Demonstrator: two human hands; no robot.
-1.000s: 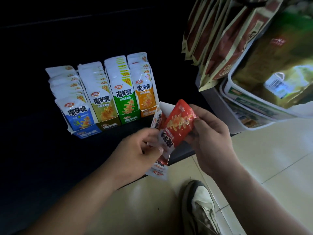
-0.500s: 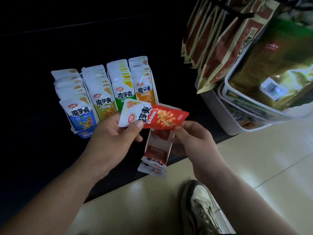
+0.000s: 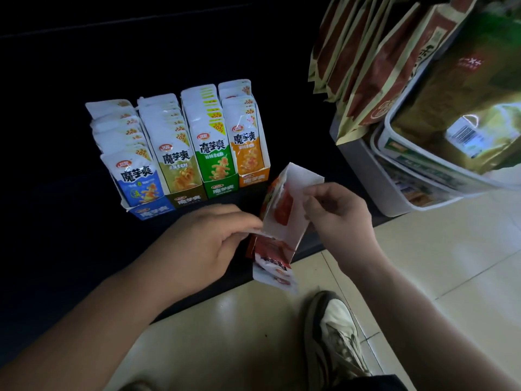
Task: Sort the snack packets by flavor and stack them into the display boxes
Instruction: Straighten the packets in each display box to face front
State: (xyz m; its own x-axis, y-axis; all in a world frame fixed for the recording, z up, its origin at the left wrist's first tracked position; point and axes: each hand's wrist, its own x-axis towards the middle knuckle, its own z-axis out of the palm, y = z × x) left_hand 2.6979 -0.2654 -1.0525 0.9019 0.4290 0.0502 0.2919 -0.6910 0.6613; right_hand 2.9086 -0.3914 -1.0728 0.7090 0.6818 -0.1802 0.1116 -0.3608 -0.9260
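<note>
Red packets (image 3: 282,205) inside tilted red box (image 3: 294,231), left hand (image 3: 208,244), right hand (image 3: 338,213) gripping it

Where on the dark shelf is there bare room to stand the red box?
The shelf looks bare left of the blue box and between the orange box and the white bins, just behind the held red box. Under the hanging bags it is crowded.

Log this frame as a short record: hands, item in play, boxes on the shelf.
left hand: pinches red packet by its end
right hand: holds red box by its wall
red packet: partly inside red box
red box: at shelf front edge, apart from the row
row: blue box, olive box, green box, orange box, all stocked
</note>
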